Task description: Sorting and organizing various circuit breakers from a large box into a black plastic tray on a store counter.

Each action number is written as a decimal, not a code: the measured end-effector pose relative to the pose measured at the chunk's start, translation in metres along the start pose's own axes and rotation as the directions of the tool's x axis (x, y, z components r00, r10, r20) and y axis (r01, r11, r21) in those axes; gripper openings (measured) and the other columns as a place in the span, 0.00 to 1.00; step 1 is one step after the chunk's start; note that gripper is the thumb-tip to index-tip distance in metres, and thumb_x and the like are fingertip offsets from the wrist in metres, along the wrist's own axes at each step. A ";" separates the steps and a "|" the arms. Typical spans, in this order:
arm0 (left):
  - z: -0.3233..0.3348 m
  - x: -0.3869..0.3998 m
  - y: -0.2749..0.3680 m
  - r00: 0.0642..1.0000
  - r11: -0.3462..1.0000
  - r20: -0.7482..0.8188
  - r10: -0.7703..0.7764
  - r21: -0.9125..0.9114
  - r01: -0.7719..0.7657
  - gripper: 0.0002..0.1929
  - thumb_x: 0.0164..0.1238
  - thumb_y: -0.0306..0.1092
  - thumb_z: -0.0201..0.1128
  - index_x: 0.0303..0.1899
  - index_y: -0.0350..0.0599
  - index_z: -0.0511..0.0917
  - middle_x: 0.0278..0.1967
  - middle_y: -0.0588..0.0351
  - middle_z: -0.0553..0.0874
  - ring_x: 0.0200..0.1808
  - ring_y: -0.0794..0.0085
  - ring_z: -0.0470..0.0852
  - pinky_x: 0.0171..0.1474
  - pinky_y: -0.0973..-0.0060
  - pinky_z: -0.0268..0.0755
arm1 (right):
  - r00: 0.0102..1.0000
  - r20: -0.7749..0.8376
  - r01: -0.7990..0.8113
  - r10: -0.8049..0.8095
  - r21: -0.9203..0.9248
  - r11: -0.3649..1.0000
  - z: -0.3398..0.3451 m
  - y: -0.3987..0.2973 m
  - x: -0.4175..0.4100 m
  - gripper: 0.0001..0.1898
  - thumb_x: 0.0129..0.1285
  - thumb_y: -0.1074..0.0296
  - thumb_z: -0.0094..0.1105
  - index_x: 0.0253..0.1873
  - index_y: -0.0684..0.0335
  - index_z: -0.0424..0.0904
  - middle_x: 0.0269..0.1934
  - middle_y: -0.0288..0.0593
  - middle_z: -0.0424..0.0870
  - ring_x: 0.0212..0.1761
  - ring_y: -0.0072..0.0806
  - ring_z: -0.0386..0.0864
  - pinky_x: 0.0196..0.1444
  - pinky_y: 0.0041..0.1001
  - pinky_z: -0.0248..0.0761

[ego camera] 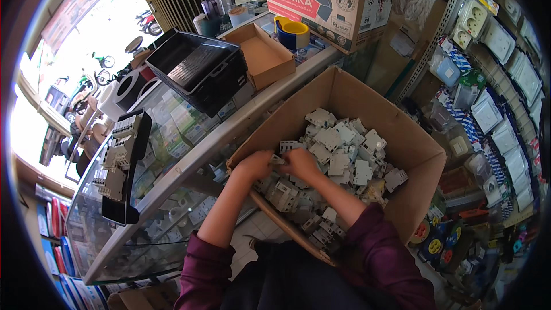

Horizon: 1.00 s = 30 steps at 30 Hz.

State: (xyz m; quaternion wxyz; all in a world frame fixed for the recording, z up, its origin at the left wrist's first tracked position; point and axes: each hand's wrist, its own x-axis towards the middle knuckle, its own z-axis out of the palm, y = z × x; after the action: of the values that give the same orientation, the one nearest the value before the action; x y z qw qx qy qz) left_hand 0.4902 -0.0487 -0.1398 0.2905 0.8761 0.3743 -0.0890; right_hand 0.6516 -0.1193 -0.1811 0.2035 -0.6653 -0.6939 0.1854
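My left hand [255,166] is at the near left side of a large open cardboard box [387,122], its fingers around a small pale miniature circuit breaker [277,160]. The fingertips of my right hand [302,164] meet the other end of that piece, so both hands grip it. Below and beyond my hands, a loose heap of white and grey circuit breakers [340,137] covers the box's bottom. Just past my right fingers lies a multi-pole breaker [291,145]. A wider block of breakers [283,196] rests under my right wrist.
Left of the box runs a glass display counter [181,181]. On it are a black tray [125,168] holding breakers, stacked black trays [202,69], a shallow cardboard box [262,54] and tape rolls [292,32]. Packaged switches [486,112] hang at right.
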 end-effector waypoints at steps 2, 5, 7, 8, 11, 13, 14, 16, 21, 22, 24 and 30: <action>-0.003 -0.004 0.003 0.982 0.995 -0.159 0.102 0.017 -0.101 0.22 0.54 0.27 0.58 0.53 0.33 0.73 0.49 0.36 0.79 0.54 0.52 0.78 0.56 0.62 0.70 | 0.997 -0.060 0.067 -0.050 0.324 0.944 -0.023 0.012 0.004 0.15 0.47 0.61 0.68 0.38 0.64 0.84 0.29 0.50 0.84 0.32 0.38 0.84 0.36 0.35 0.77; -0.017 -0.015 0.016 0.897 0.934 -0.405 0.176 -0.220 -0.283 0.26 0.57 0.30 0.60 0.60 0.37 0.68 0.55 0.39 0.76 0.59 0.54 0.74 0.62 0.65 0.65 | 1.000 0.002 -0.003 0.002 0.585 0.811 -0.063 0.013 -0.001 0.15 0.50 0.64 0.67 0.41 0.66 0.83 0.30 0.45 0.85 0.30 0.26 0.83 0.35 0.27 0.76; -0.024 -0.023 0.027 0.677 0.886 -0.717 0.163 -0.196 -0.420 0.33 0.57 0.32 0.65 0.65 0.38 0.62 0.61 0.41 0.71 0.62 0.52 0.71 0.61 0.64 0.66 | 0.998 -0.024 0.065 -0.064 0.621 0.781 -0.082 0.017 -0.008 0.13 0.56 0.66 0.65 0.43 0.67 0.82 0.32 0.41 0.85 0.33 0.20 0.82 0.36 0.22 0.76; -0.028 -0.030 0.030 0.668 0.884 -0.725 0.168 -0.189 -0.427 0.33 0.57 0.32 0.65 0.65 0.38 0.62 0.61 0.41 0.71 0.62 0.52 0.71 0.61 0.64 0.66 | 1.000 0.019 -0.015 0.000 0.771 0.636 -0.089 0.016 -0.011 0.13 0.58 0.66 0.63 0.44 0.68 0.81 0.34 0.41 0.85 0.35 0.21 0.82 0.38 0.23 0.77; -0.034 -0.056 0.040 0.642 0.779 -0.746 0.176 -0.293 -0.554 0.45 0.52 0.34 0.73 0.69 0.42 0.54 0.68 0.46 0.62 0.67 0.54 0.65 0.62 0.63 0.66 | 0.996 0.092 -0.089 0.010 0.912 0.400 -0.097 0.017 -0.017 0.14 0.65 0.66 0.58 0.51 0.68 0.77 0.43 0.43 0.83 0.40 0.25 0.82 0.43 0.25 0.78; -0.037 -0.072 0.039 0.686 0.621 -0.661 0.304 -0.408 -0.669 0.56 0.42 0.37 0.79 0.71 0.43 0.48 0.71 0.50 0.54 0.70 0.58 0.59 0.66 0.58 0.62 | 0.985 0.154 -0.158 -0.079 0.986 -0.054 -0.088 0.002 -0.014 0.15 0.67 0.65 0.55 0.54 0.68 0.75 0.44 0.43 0.82 0.42 0.27 0.82 0.46 0.27 0.78; -0.038 -0.074 0.037 0.671 0.597 -0.666 0.325 -0.406 -0.692 0.62 0.34 0.40 0.82 0.71 0.43 0.45 0.72 0.48 0.52 0.71 0.58 0.58 0.66 0.59 0.61 | 0.984 0.151 -0.156 -0.093 0.987 -0.046 -0.083 -0.006 -0.013 0.15 0.67 0.65 0.55 0.54 0.68 0.75 0.44 0.43 0.82 0.42 0.27 0.82 0.46 0.27 0.78; -0.044 -0.083 0.037 0.651 0.597 -0.689 0.318 -0.389 -0.702 0.62 0.34 0.40 0.82 0.71 0.42 0.45 0.72 0.48 0.51 0.71 0.58 0.57 0.66 0.59 0.61 | 0.959 0.192 -0.243 -0.210 0.936 -0.254 -0.071 -0.025 -0.011 0.16 0.69 0.64 0.51 0.55 0.68 0.73 0.46 0.43 0.81 0.45 0.28 0.81 0.48 0.28 0.78; -0.049 -0.110 0.014 0.446 0.586 -0.832 0.331 -0.190 -0.788 0.61 0.39 0.34 0.81 0.71 0.51 0.41 0.72 0.41 0.46 0.71 0.53 0.57 0.66 0.58 0.61 | 0.889 0.260 -0.384 -0.376 0.872 -0.305 -0.046 -0.087 -0.003 0.16 0.70 0.63 0.50 0.55 0.69 0.72 0.46 0.42 0.81 0.46 0.26 0.80 0.48 0.28 0.78; -0.049 -0.115 0.007 0.403 0.555 -0.856 0.324 -0.173 -0.814 0.57 0.41 0.31 0.79 0.69 0.55 0.43 0.71 0.38 0.47 0.68 0.53 0.63 0.63 0.59 0.66 | 0.844 0.286 -0.442 -0.454 0.851 -0.284 -0.043 -0.100 0.001 0.16 0.70 0.63 0.49 0.56 0.68 0.71 0.47 0.42 0.80 0.46 0.25 0.80 0.49 0.28 0.78; -0.052 -0.134 -0.007 0.413 0.567 -0.870 0.270 -0.203 -0.798 0.55 0.42 0.30 0.79 0.68 0.55 0.45 0.71 0.39 0.47 0.65 0.55 0.67 0.61 0.60 0.69 | 0.796 0.292 -0.500 -0.530 0.812 -0.303 -0.032 -0.122 0.007 0.16 0.70 0.64 0.49 0.56 0.69 0.71 0.46 0.42 0.80 0.46 0.25 0.80 0.50 0.28 0.77; -0.070 -0.204 -0.048 0.471 0.594 -0.878 0.082 -0.337 -0.731 0.48 0.40 0.25 0.78 0.63 0.49 0.53 0.70 0.43 0.55 0.59 0.60 0.75 0.56 0.65 0.73 | 0.739 0.473 -0.457 -0.480 0.875 0.160 -0.043 -0.208 0.016 0.16 0.71 0.67 0.49 0.59 0.68 0.68 0.49 0.40 0.77 0.50 0.24 0.77 0.52 0.29 0.75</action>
State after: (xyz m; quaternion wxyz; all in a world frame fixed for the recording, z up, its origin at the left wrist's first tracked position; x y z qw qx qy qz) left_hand 0.3086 -0.1048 -0.0276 0.4041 0.7102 0.2220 0.5320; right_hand 0.4974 -0.1137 -0.0338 0.3185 -0.2413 -0.4240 0.8127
